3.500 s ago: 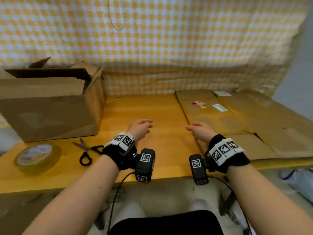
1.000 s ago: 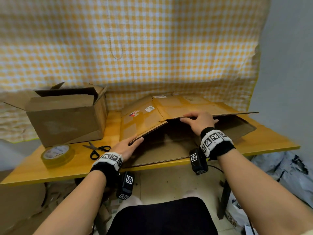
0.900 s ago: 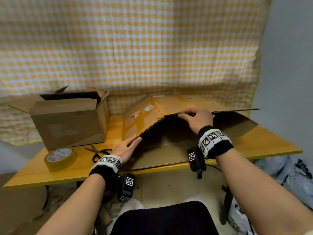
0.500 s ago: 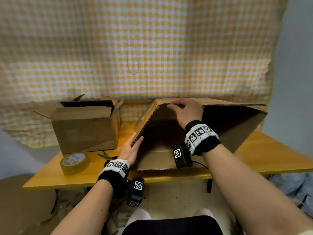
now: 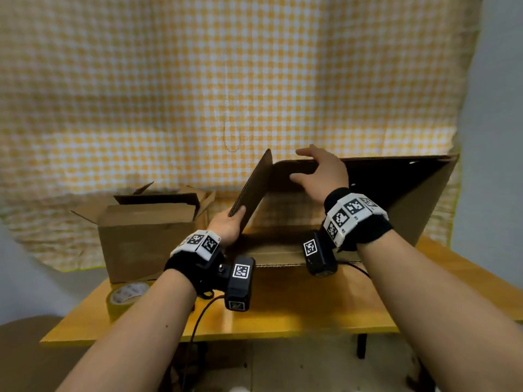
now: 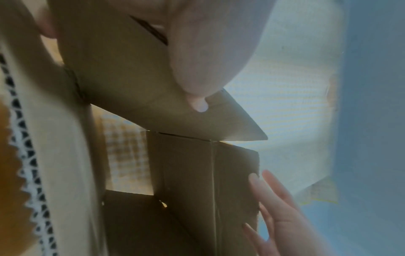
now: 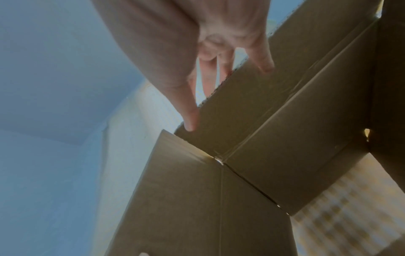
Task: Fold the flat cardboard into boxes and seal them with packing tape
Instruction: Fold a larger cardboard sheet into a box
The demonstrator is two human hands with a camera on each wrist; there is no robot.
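A large brown cardboard box (image 5: 410, 205) stands on the wooden table (image 5: 297, 312), spread into an open tube with dark insides. My left hand (image 5: 235, 219) pinches the near edge of its slanted left wall low down; in the left wrist view the thumb (image 6: 197, 72) lies on the inner face of the cardboard (image 6: 197, 173). My right hand (image 5: 317, 171) holds the top panel's near edge, fingers over it and thumb underneath. In the right wrist view the right hand (image 7: 225, 88) clasps a flap of the cardboard (image 7: 219, 207).
A smaller set-up box (image 5: 147, 236) with open top flaps sits at the table's left. A roll of packing tape (image 5: 127, 295) lies in front of it near the table's front edge. A yellow checked cloth (image 5: 198, 94) hangs behind.
The cardboard has gone from lying flat to standing as an open tube. My right hand has raised the top panel; my left hand has gone from resting on the left wall to pinching it.
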